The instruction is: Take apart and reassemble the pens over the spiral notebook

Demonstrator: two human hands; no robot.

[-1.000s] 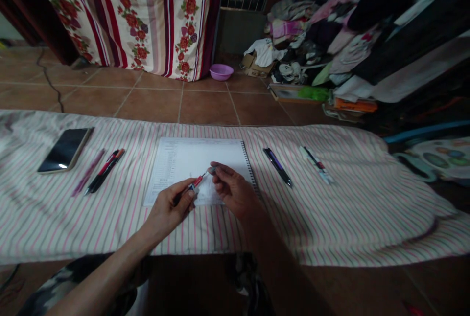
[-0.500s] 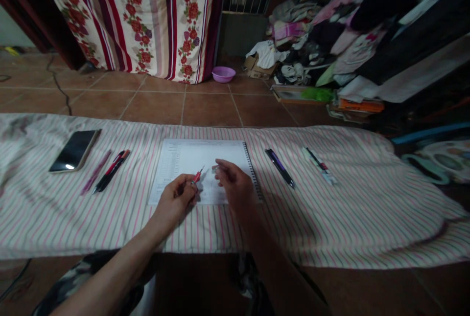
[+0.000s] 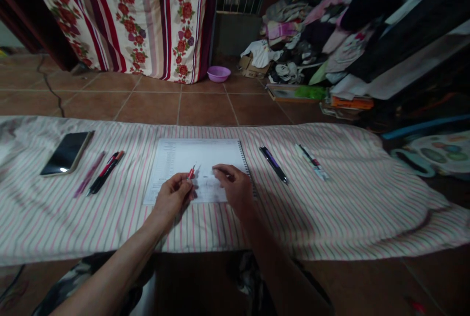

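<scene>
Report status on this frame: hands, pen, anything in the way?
Left hand gripping red pen over notebook. Right hand resting on the page, grip unclear. Nothing between the hands.

Domestic premises. Beyond the left hand (image 3: 172, 199): floral curtain (image 3: 147, 17), terracotta floor tiles (image 3: 205, 106), purple basin (image 3: 219, 73). Beyond and right of the right hand (image 3: 235, 190): heaped clothing (image 3: 319, 37).

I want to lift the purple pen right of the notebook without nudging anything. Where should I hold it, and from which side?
Probably mid-barrel, from above, pinching across its width. The purple pen lies flat on the striped cloth, apart from the notebook and the white pen, so both long sides are free.
</scene>
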